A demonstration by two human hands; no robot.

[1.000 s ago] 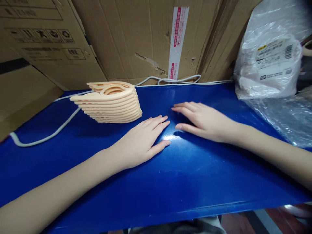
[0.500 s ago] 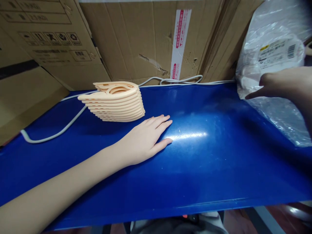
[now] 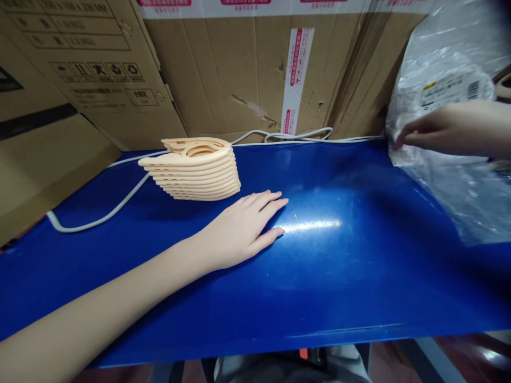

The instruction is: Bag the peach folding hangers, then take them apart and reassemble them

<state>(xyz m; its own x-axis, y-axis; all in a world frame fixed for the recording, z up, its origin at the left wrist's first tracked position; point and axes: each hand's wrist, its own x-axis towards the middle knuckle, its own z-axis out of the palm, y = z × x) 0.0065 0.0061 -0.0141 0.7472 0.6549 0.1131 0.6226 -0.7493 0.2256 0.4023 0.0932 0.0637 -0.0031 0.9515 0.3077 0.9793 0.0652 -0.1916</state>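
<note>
My left hand (image 3: pixel 247 229) lies flat on the blue table (image 3: pixel 319 282), fingers stretched out and nothing in them. Just beyond it stands a neat stack of cream-coloured flat pieces (image 3: pixel 195 175), with curved openings showing in the top one; their kind is unclear. At the far right my right hand (image 3: pixel 447 130) has its fingertips pinched together on the left side of a clear plastic bag (image 3: pixel 427 64). Inside the bag a white round item with a barcode label (image 3: pixel 449 90) shows through, partly covered by the hand.
Cardboard boxes (image 3: pixel 239 69) line the back, and another carton (image 3: pixel 104 48) stands at the left. A white cable (image 3: pixel 104 218) runs along the rear and loops forward on the left. The table's front edge (image 3: pixel 347 335) crosses the bottom of the view.
My right hand has moved slightly left, and its spread fingers have closed on the bag's side. The left hand stays flat. The view has tilted up a little.
</note>
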